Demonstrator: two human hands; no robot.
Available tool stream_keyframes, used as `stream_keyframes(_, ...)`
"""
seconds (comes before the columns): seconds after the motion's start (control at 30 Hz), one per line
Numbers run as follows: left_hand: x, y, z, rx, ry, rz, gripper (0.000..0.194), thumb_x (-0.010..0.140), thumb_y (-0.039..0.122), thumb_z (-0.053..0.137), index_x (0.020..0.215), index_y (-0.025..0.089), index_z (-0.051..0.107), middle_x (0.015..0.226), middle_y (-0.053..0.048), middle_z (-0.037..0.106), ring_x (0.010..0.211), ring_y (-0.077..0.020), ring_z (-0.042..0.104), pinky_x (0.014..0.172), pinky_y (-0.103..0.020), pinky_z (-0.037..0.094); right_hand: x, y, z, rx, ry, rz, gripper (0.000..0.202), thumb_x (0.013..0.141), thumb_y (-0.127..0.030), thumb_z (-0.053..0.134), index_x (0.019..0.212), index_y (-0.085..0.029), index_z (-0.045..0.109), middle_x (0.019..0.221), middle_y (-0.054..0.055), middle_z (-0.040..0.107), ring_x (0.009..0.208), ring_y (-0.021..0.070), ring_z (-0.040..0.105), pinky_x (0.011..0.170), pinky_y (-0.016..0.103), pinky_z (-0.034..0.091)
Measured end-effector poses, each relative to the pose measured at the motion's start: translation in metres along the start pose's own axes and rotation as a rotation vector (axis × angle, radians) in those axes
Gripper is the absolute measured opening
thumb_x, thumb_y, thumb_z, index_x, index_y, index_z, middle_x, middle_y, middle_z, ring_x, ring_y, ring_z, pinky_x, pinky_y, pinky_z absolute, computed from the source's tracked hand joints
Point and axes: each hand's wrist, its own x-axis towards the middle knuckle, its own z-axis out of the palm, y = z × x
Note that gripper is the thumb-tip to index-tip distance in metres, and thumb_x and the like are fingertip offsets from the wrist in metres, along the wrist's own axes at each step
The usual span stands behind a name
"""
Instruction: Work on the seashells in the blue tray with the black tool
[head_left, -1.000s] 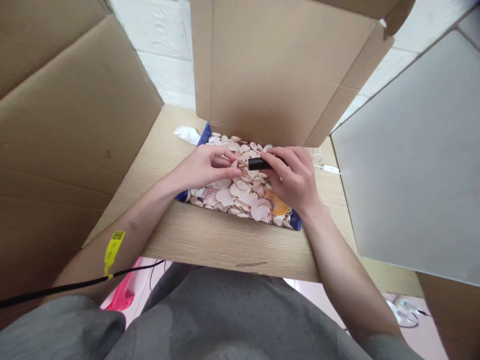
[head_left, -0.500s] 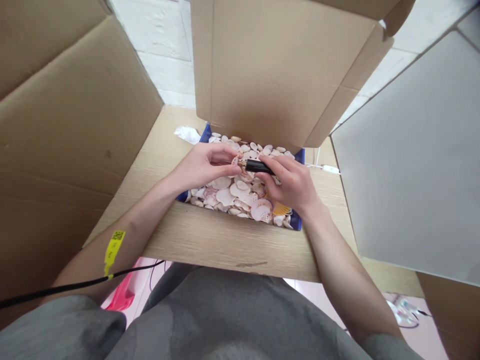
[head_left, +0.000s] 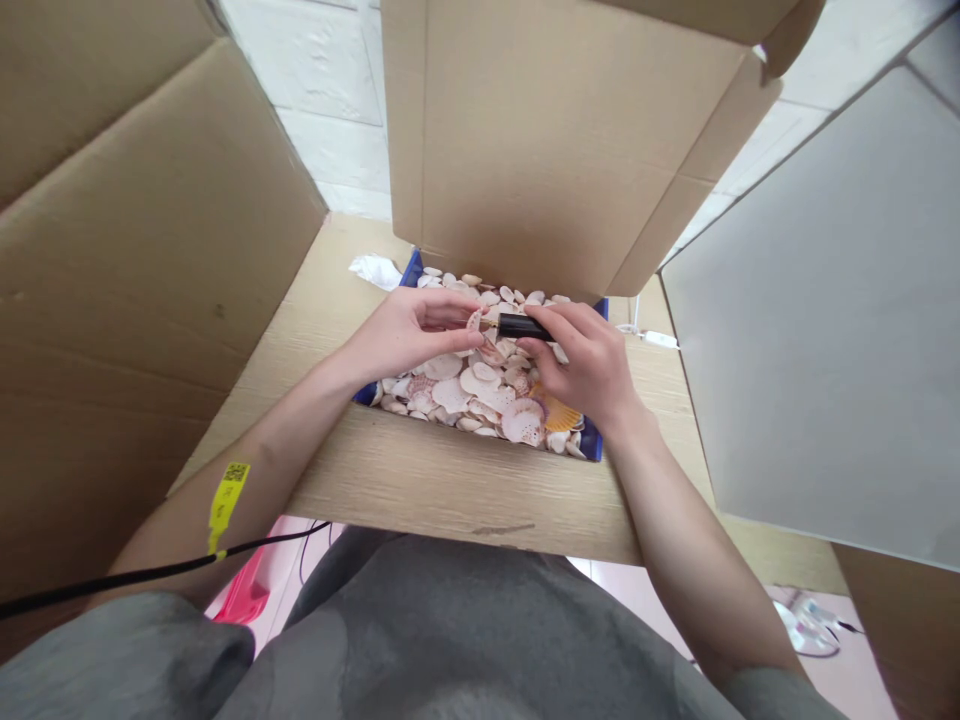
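A brown cardboard panel [head_left: 555, 130] rises behind the wooden table [head_left: 450, 480], where a blue tray [head_left: 593, 442] sits full of loose shells [head_left: 450, 393]. Over it, the right hand [head_left: 589, 360] has drawn slightly back to the right compared with half a second ago, and more of the metal shows between the tool and the shell. That suggests the work on this shell is at a brief easing-off, though whether they touch I cannot tell.

The right hand is palm-down, fingers wrapped firmly around a black tool [head_left: 519, 326] held nearly level; the left hand [head_left: 412, 328] lies side-on, thumb below and fingers above, pinching one small shell [head_left: 474, 320] — apparently on edge — above the pile. Smallest is the tool's thin metal tip [head_left: 490, 324], pointing at that shell.
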Motion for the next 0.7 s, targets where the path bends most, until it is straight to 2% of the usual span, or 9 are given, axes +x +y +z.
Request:
stream_keyframes(0.3,0.0005,0.0042,-0.0001,0.018,0.17,0.001,0.038,0.075,0.031,0.077,0.108,0.015,0.069,0.112,-0.011,0.073,0.104,-0.0246,0.069,0.092,-0.036,0.055,0.0014,0.0026,0.0013,-0.055,0.092,0.029,0.027,0.089,-0.03,0.057,0.113,-0.019,0.063,0.1,0.008,0.071,0.089,0.0205,0.065,0.08,0.036,0.054)
stream_keyframes(0.53,0.0022,-0.0017,-0.0018,-0.026,0.193,0.0,0.041,0.078,0.032,0.075,0.115,0.016,0.068,0.115,-0.01,0.072,0.106,-0.0259,0.068,0.093,-0.039,0.054,0.0005,0.004,0.0028,-0.035,0.089,0.055,0.029,0.089,-0.03,0.056,0.116,-0.02,0.062,0.102,0.008,0.071,0.091,0.0204,0.065,0.082,0.037,0.054)
stream_keyframes(0.7,0.0024,-0.0041,-0.0023,-0.037,0.183,0.046,0.038,0.078,0.03,0.075,0.113,0.017,0.068,0.116,-0.01,0.071,0.11,-0.0249,0.067,0.098,-0.039,0.052,0.0004,0.0042,0.0028,-0.03,0.065,0.068,0.029,0.09,-0.03,0.055,0.117,-0.021,0.061,0.102,0.007,0.071,0.093,0.0209,0.065,0.083,0.038,0.053)
